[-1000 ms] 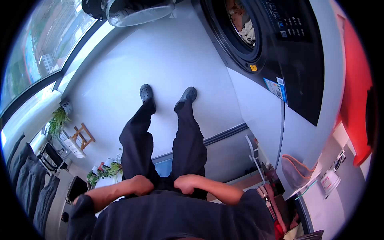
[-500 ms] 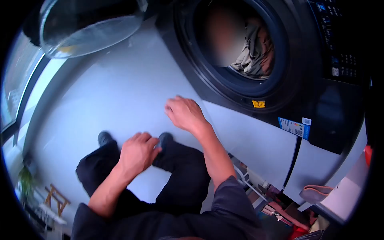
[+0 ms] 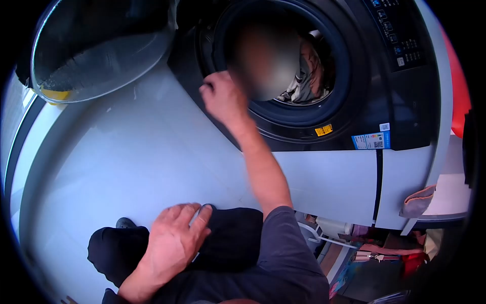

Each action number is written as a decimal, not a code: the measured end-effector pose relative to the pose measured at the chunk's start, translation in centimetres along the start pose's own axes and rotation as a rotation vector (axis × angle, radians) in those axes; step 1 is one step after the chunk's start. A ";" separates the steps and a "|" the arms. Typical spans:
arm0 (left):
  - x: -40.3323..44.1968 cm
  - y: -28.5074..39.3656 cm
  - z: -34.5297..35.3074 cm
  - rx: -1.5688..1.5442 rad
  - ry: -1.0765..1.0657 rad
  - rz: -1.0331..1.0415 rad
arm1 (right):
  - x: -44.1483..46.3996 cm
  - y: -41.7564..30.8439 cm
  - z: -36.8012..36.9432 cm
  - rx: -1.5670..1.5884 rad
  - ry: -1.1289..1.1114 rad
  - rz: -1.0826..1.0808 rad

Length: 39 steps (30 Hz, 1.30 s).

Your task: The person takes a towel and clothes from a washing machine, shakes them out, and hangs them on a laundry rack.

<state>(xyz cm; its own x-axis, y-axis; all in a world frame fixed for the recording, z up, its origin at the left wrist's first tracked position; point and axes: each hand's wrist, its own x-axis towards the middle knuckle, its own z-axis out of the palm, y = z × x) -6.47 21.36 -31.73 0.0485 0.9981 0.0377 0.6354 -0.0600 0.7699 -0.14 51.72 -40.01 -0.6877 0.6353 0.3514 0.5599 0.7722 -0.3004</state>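
My right hand [image 3: 225,100] is raised in front of the washing machine's dark front [image 3: 372,119], at the left side of its round opening. Its fingers are bent and a little apart, and I see nothing held in them. Inside the drum lies a bunch of clothes [image 3: 310,76], grey, white and reddish-brown. My left hand [image 3: 173,242] is low, over my dark trousers near a knee, back of the hand up. Its thumb stands away from the fingers and it holds nothing visible. The clear, bowl-like door [image 3: 106,63] hangs swung out at upper left.
A pale floor [image 3: 126,157] spreads below the machine. White panels [image 3: 324,175] adjoin its front. A grey-brown cloth [image 3: 417,201] hangs at the right edge. Lower right holds a white rack [image 3: 324,235] and assorted red and pink items. A blurred patch covers part of the drum opening.
My right hand has moved up and forward to the machine's opening. My left hand has shifted slightly down. The view has tilted and come closer to the machine.
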 end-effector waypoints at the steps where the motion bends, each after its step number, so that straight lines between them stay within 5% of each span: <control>1: -0.3 0.0 0.1 -0.034 -0.034 0.034 | 1.3 1.4 -1.5 -0.110 0.041 0.011; 6: -1.2 -0.7 -0.3 -0.059 -0.098 0.157 | 7.0 8.8 -8.7 -0.714 0.378 0.233; 8: -1.3 -0.7 -1.1 0.011 -0.039 0.111 | 8.6 9.5 -10.4 -0.612 0.263 0.626; 12: -2.3 -0.2 -2.2 -0.011 -0.037 0.064 | 7.5 16.5 -6.4 -0.621 0.228 0.639; 17: -2.2 -0.1 -1.5 -0.045 -0.047 0.110 | 2.8 13.6 -2.6 -0.754 0.384 0.333; 26: -2.1 0.4 -0.7 -0.028 -0.096 0.148 | -5.2 5.7 -2.8 -0.406 0.122 0.329; 35: -1.4 0.9 -0.3 0.037 -0.105 0.106 | -7.6 1.0 -4.5 -0.198 0.184 0.228; 39: -0.8 0.8 0.2 0.100 -0.112 0.086 | -7.7 1.7 -4.5 -0.368 -0.287 0.232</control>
<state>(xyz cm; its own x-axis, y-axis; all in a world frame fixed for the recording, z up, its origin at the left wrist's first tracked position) -5.86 20.56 -31.29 0.1880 0.9818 0.0255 0.6982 -0.1519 0.6996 8.15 48.15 -39.27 -0.5961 0.8019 0.0395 0.8027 0.5963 0.0084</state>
